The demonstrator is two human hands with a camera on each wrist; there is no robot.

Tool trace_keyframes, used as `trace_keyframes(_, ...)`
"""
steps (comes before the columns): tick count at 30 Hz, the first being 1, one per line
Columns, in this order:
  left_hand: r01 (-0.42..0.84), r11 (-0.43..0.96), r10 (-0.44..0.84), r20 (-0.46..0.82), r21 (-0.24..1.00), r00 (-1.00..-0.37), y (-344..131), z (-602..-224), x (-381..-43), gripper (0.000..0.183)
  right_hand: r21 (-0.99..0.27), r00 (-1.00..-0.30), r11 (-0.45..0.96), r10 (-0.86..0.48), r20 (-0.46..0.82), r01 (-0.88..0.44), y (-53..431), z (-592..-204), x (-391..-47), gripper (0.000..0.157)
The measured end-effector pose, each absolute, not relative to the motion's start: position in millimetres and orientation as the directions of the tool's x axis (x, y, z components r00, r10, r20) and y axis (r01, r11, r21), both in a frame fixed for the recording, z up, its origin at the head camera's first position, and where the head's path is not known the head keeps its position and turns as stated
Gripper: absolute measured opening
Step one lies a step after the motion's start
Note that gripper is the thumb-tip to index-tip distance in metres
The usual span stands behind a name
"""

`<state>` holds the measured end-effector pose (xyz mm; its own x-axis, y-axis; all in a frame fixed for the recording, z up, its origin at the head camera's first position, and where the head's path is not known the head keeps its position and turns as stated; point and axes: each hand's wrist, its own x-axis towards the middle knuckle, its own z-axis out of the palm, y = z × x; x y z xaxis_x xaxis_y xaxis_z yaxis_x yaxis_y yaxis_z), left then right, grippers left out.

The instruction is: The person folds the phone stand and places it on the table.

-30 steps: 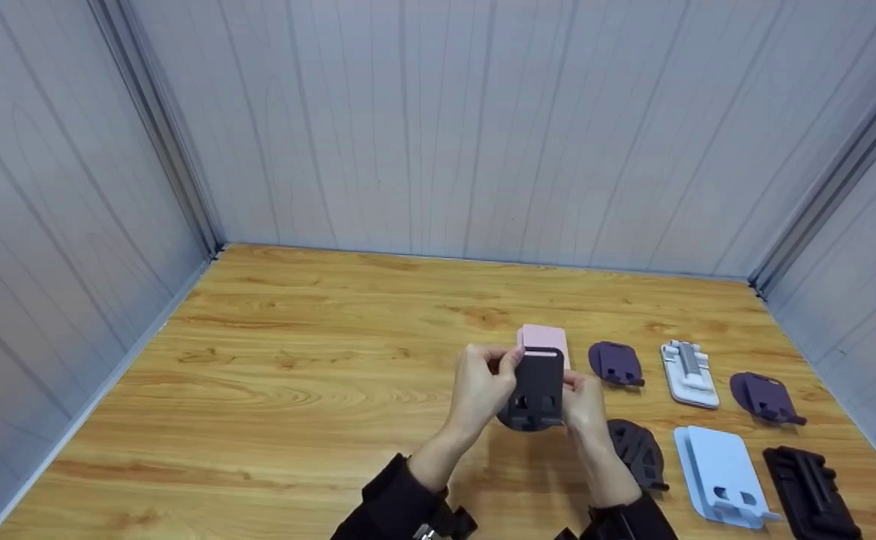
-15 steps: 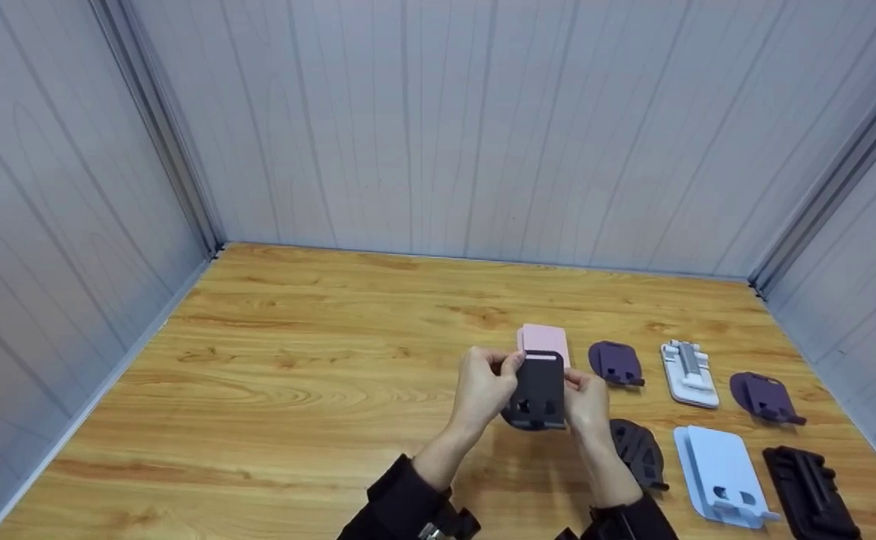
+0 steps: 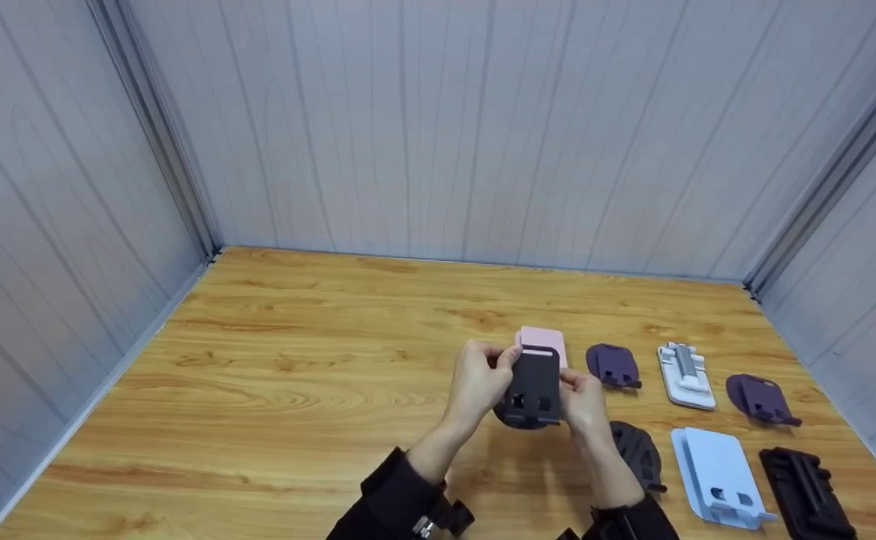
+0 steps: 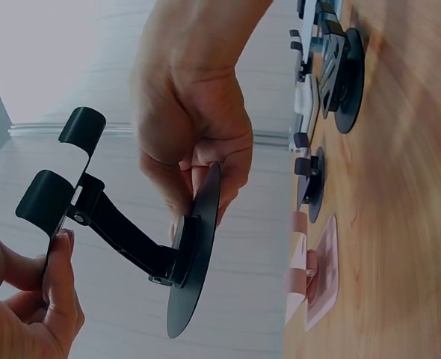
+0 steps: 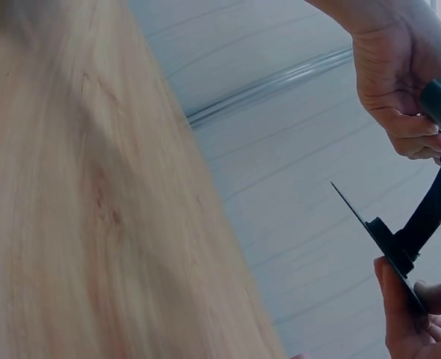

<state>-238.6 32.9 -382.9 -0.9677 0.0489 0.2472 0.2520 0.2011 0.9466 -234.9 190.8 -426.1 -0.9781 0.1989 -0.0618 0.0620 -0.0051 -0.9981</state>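
Observation:
A black folding phone stand (image 3: 535, 382) is held up in front of me, unfolded. Its slotted back plate, arm (image 4: 127, 235) and round base (image 4: 194, 269) spread apart in the left wrist view. My left hand (image 3: 481, 382) pinches the back plate near its upper left corner, thumb in front. Seen from the side, the left hand (image 4: 34, 299) grips the plate by its edge, beside two curved hooks (image 4: 84, 129). My right hand (image 3: 584, 401) pinches the rim of the base, mostly behind the plate in the head view; its thumb and fingers (image 5: 396, 299) show in the right wrist view.
Behind the held stand lies a pink phone stand (image 3: 544, 339). To the right are two purple stands (image 3: 612, 365), a white one (image 3: 685, 375), a light blue one (image 3: 721, 472), a dark round one (image 3: 637, 450) and a black one (image 3: 807, 491). Pale panels (image 3: 438, 127) wall the wooden table.
The held phone stand shifts and tilts slightly between frames. Both hands keep their grip, and the stands on the table stay in place.

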Motion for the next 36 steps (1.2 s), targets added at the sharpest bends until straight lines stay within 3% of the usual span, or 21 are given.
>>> trace_keyframes(5, 0.288, 0.226, 0.044, 0.285, 0.931, -0.957, 30, -381, -238, 0.016, -0.987, -0.982, -0.017, 0.103, -0.161, 0.16, 193, -419, -233, 0.041)
trace_keyframes(13, 0.299, 0.236, 0.048, 0.296, 0.925, -0.954, 27, -380, -240, 0.015, -0.985, -0.97, 0.034, -0.175, -0.17, 0.167, 209, -414, -230, 0.1)
trace_keyframes(21, 0.292, 0.199, 0.067, 0.284, 0.936, -0.957, 26, -382, -240, 0.017, -0.985, -0.948, 0.061, -0.266, -0.172, 0.162, 218, -410, -232, 0.116)
trace_keyframes(24, 0.277, 0.162, 0.092, 0.265, 0.947, -0.96, 24, -383, -239, 0.018, -0.984, -0.944, 0.035, -0.28, -0.177, 0.174, 219, -409, -233, 0.109)
trace_keyframes(31, 0.214, -0.031, 0.186, 0.216, 0.976, -0.959, 22, -385, -236, 0.03, -0.983, -0.951, -0.026, -0.257, -0.169, 0.182, 226, -404, -233, 0.066)
trace_keyframes(36, 0.262, -0.005, 0.104, 0.261, 0.965, -0.96, 22, -386, -231, 0.028, -0.981, -0.967, -0.075, -0.2, -0.159, 0.177, 229, -400, -231, 0.046)
